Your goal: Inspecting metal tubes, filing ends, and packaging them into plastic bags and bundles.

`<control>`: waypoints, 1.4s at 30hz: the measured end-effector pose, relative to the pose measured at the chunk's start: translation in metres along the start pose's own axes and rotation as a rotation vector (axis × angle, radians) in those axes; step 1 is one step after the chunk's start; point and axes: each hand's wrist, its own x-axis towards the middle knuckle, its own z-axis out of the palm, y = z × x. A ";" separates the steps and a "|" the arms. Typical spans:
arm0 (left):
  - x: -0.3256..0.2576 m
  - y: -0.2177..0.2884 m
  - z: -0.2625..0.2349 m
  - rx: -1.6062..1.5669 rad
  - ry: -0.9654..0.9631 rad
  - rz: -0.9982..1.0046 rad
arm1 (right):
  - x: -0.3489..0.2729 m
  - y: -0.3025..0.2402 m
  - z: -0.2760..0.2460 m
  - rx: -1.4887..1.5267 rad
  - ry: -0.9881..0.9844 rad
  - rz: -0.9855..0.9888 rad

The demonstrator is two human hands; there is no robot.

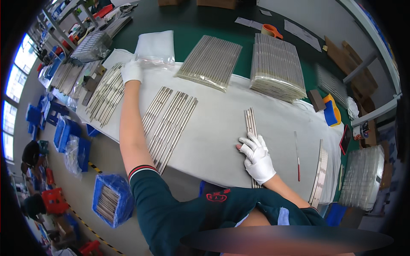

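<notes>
My left hand (131,71), in a white glove, reaches to the far left of the table, at the edge of a white pouch stack (156,45) in clear plastic. Its fingertips are too indistinct to show whether they grip the plastic. A fan of metal strips (104,96) lies just left of that wrist. My right hand (257,158), also gloved, is closed over a narrow bundle of slim metal strips (251,117), with the bare thumb tip sticking out at the left. Between my arms lie loose groups of metal strips (174,123).
Bagged strips (209,62) and a thicker bagged stack (277,66) lie along the back. At the right are a red-handled thin tool (298,166), more strips (320,170), a tape dispenser (331,112) and a phone (345,140). A lined blue bin (99,200) stands on the floor.
</notes>
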 end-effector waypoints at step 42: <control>-0.034 0.020 -0.015 -0.019 0.208 -0.138 | 0.001 0.007 0.006 0.025 0.019 -0.001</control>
